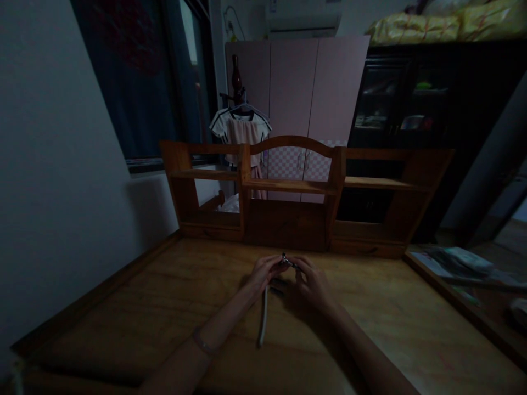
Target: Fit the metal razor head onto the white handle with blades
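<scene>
Both hands meet near the middle of the wooden table (197, 307). My left hand (267, 271) is closed on a small dark metallic object (285, 260) at its fingertips. From the right, my right hand (312, 278) pinches the same object, which has a thin dark part reaching toward its fingers. The scene is dim and the object too small to name. A pale cord or strap (263, 319) runs down the table from below my left hand. Between the hands and the strap lies a small dark piece (276, 291) on the tabletop.
A wooden shelf unit (288, 186) stands along the table's back edge. The wall (61, 192) rises at the left. Beyond the table's raised right edge (461, 307) are papers and a clear package (469, 259). Clothes (242, 131) hang behind the shelf.
</scene>
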`<state>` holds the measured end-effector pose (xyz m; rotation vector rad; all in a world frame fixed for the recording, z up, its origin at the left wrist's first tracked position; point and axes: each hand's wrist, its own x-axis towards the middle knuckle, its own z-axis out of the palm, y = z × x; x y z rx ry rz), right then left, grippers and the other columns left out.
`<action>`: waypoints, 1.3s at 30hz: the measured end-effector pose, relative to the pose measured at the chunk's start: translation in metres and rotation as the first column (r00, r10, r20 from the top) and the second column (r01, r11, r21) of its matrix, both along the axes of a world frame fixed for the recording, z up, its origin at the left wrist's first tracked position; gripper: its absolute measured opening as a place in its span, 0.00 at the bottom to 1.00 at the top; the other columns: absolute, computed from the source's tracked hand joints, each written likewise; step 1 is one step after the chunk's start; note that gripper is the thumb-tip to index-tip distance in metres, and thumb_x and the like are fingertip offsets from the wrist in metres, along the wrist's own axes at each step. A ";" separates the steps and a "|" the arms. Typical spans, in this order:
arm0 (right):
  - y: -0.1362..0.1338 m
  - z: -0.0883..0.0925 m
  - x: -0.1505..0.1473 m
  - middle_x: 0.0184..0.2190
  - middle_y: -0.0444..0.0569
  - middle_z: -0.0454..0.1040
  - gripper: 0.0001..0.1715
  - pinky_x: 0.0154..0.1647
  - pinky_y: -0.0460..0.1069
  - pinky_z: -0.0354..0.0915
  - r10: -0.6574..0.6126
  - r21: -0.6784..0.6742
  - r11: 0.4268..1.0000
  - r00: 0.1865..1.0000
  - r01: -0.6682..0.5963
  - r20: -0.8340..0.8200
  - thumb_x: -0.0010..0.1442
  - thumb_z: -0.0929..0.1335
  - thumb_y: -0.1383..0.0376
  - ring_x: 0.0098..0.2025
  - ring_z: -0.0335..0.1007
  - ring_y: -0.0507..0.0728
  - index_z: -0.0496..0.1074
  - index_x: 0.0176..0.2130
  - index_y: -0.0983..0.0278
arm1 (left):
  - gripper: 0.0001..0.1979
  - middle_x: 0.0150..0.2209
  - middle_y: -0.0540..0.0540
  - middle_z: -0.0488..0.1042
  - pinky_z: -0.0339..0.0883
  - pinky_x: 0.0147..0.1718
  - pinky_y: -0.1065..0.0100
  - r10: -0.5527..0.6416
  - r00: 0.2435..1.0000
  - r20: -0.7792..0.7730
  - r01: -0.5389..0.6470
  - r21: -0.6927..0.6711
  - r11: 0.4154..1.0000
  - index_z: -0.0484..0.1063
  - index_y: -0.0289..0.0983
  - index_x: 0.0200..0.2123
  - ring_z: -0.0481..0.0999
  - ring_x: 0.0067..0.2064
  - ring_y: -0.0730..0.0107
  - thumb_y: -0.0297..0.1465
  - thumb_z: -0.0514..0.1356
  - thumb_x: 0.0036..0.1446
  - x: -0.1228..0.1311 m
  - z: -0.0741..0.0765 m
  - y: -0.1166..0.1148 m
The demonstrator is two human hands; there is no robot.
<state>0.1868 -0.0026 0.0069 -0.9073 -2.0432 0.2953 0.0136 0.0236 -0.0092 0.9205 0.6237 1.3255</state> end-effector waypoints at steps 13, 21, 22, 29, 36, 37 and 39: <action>-0.008 0.006 -0.001 0.35 0.48 0.75 0.17 0.36 0.46 0.61 -0.142 -0.128 0.980 0.987 0.151 0.072 0.63 0.59 0.57 0.35 0.70 0.55 0.71 0.44 0.61 | 0.13 0.39 0.40 0.77 0.72 0.42 0.60 -0.002 0.998 -0.058 0.003 0.012 1.000 0.73 0.32 0.41 0.77 0.41 0.62 0.30 0.63 0.51 0.002 -0.002 -0.003; -0.003 0.000 0.003 0.26 0.48 0.74 0.25 0.28 0.44 0.56 -0.198 -0.176 0.960 0.972 0.218 0.123 0.64 0.56 0.51 0.28 0.69 0.53 0.73 0.33 0.62 | 0.17 0.36 0.42 0.77 0.70 0.43 0.59 -0.074 0.992 -0.099 0.079 0.046 0.996 0.71 0.33 0.43 0.78 0.37 0.64 0.34 0.64 0.50 0.002 -0.005 -0.001; -0.003 0.000 0.003 0.25 0.47 0.74 0.25 0.27 0.44 0.55 -0.196 -0.176 0.960 0.973 0.216 0.125 0.64 0.56 0.51 0.28 0.69 0.53 0.73 0.32 0.62 | 0.18 0.36 0.42 0.77 0.70 0.43 0.59 -0.080 0.991 -0.102 0.087 0.056 0.995 0.71 0.33 0.44 0.78 0.37 0.63 0.35 0.64 0.50 0.002 -0.006 0.000; -0.005 0.000 0.003 0.27 0.47 0.75 0.24 0.27 0.44 0.55 -0.241 -0.132 0.958 0.963 0.256 0.121 0.64 0.57 0.51 0.28 0.69 0.53 0.72 0.35 0.62 | 0.18 0.37 0.41 0.76 0.70 0.43 0.58 -0.096 0.990 -0.105 0.104 0.077 0.992 0.71 0.34 0.44 0.78 0.39 0.62 0.36 0.64 0.51 0.004 -0.001 -0.003; -0.008 0.001 -0.002 0.25 0.47 0.74 0.23 0.28 0.45 0.54 -0.286 -0.086 0.952 0.953 0.294 0.098 0.64 0.57 0.50 0.27 0.69 0.53 0.70 0.31 0.62 | 0.16 0.36 0.42 0.77 0.71 0.43 0.57 -0.079 0.994 -0.077 0.082 0.047 0.996 0.72 0.33 0.42 0.78 0.36 0.62 0.33 0.64 0.50 0.004 0.002 -0.003; -0.008 0.001 -0.002 0.25 0.47 0.73 0.24 0.27 0.45 0.54 -0.282 -0.081 0.954 0.955 0.290 0.091 0.64 0.57 0.50 0.26 0.68 0.53 0.69 0.31 0.62 | 0.15 0.36 0.42 0.77 0.71 0.43 0.57 -0.071 0.995 -0.068 0.074 0.039 0.997 0.71 0.32 0.42 0.79 0.36 0.62 0.33 0.64 0.50 0.004 0.001 -0.002; -0.009 0.002 -0.003 0.24 0.47 0.72 0.25 0.27 0.45 0.53 -0.279 -0.070 0.956 0.957 0.285 0.080 0.64 0.56 0.50 0.25 0.67 0.52 0.69 0.30 0.63 | 0.15 0.36 0.41 0.78 0.71 0.43 0.56 -0.076 0.996 -0.051 0.078 0.034 0.996 0.71 0.32 0.42 0.79 0.36 0.61 0.32 0.64 0.51 0.004 0.000 -0.001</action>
